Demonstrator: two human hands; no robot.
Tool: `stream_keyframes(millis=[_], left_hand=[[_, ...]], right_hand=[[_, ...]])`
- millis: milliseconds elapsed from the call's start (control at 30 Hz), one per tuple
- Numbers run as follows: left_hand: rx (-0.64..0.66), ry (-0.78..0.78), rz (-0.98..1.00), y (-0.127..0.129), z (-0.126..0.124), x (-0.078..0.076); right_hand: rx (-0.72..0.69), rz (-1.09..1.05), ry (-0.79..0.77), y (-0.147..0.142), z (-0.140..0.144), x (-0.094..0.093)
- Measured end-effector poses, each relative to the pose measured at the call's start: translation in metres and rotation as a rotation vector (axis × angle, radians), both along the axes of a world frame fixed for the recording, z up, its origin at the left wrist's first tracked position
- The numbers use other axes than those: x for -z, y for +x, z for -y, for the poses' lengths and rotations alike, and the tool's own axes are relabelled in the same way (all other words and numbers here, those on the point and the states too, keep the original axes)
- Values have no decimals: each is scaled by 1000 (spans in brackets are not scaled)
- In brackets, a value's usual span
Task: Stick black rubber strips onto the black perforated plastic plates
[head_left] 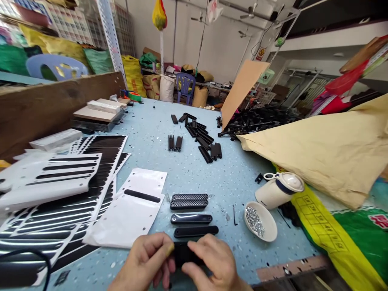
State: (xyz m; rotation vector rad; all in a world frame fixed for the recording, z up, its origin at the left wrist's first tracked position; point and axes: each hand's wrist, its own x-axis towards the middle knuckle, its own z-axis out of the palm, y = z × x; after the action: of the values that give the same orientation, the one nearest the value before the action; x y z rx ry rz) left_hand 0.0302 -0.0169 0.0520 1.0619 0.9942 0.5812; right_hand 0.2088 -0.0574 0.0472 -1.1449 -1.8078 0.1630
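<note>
**Black part in a fingertip hold: slip and knock risks close by**

Your left hand (151, 258) and right hand (214, 258) are both closed on one black part (184, 254), left hand at its left end, right hand at its right. It sits at the near edge of the table (224, 182), mid-scene. Your fingers hide most of it, so I can't tell which face is up.

My read on the risks:
- Fingertip hold only. Uneven push from one side could twist it loose.
- The flat black bar (196, 231) lies just beyond your fingers. A forward slip would likely shove it into the glossy bar (190, 218), then the textured bars (189, 201).
- The white sheet (142, 214) with one black strip (142, 196) reaches close to your left hand. A sleeve or wrist could drag it.

Around you:
- Right: hex key (234, 216), then the bowl (270, 230) of small metal pieces (254, 222). A wide right elbow could spill it. The lidded mug (273, 192) stands close behind, crowding that side.
- Far right: kraft paper (318, 141) juts over the table.
- Far middle: loose black pieces (200, 133), well clear of your hands.
- Near left: dark cable (45, 258) across the sticker sheets (60, 218); could snag.
</note>
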Motion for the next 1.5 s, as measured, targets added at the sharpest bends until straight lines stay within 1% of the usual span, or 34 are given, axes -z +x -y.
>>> stream_keyframes(millis=[67, 167, 233, 300, 333, 400, 467, 533, 600, 633, 700, 767, 833, 967, 1100, 1133, 1200, 1267, 1333, 1433, 1500], left_hand=[[-48, -34, 18, -3, -5, 2], [-21, -58, 3, -3, -11, 3], [16, -53, -17, 0, -12, 4], [46, -20, -64, 2, -15, 5], [50, 21, -106, 2, -16, 4], [19, 150, -233, -1, -22, 3], [-79, 349, -389, -8, -30, 4], [-189, 591, -519, -13, -38, 9], [-233, 829, -603, -15, -45, 19], [-221, 923, -630, -13, -47, 24], [-151, 1054, -657, -8, -51, 34], [-66, 1135, -654, -2, -53, 41], [-22, 1193, -644, 1, -53, 43], [4, 1222, -657, -4, -51, 41], [69, 1215, -678, -14, -50, 37], [86, 1233, -685, -14, -50, 36], [105, 1317, -685, -13, -51, 32], [137, 1413, -662, -6, -52, 27], [204, 1462, -627, 5, -53, 22], [318, 1462, -591, 23, -54, 18], [366, 1449, -571, 33, -54, 18]], right_hand=[[61, 1, -14, 11, 6, 6], [115, -12, -1, 22, 14, 18], [107, -32, -22, 24, 18, 22], [75, -51, -74, 25, 19, 20], [59, -69, -106, 26, 18, 17], [50, -130, -170, 33, 16, 9], [103, -235, -252, 46, 12, 5], [205, -406, -360, 60, 6, 7], [290, -631, -458, 70, -3, 16], [314, -738, -494, 73, -7, 22], [328, -893, -535, 70, -17, 33], [307, -966, -551, 61, -24, 40], [276, -1001, -559, 48, -28, 42], [230, -1021, -582, 31, -25, 39], [188, -1054, -628, 27, -20, 39], [183, -1068, -635, 28, -20, 39], [191, -1093, -630, 29, -20, 41], [221, -1106, -606, 31, -19, 42], [249, -1109, -584, 34, -17, 44], [263, -1092, -571, 37, -12, 47], [257, -1064, -566, 37, -9, 50]])
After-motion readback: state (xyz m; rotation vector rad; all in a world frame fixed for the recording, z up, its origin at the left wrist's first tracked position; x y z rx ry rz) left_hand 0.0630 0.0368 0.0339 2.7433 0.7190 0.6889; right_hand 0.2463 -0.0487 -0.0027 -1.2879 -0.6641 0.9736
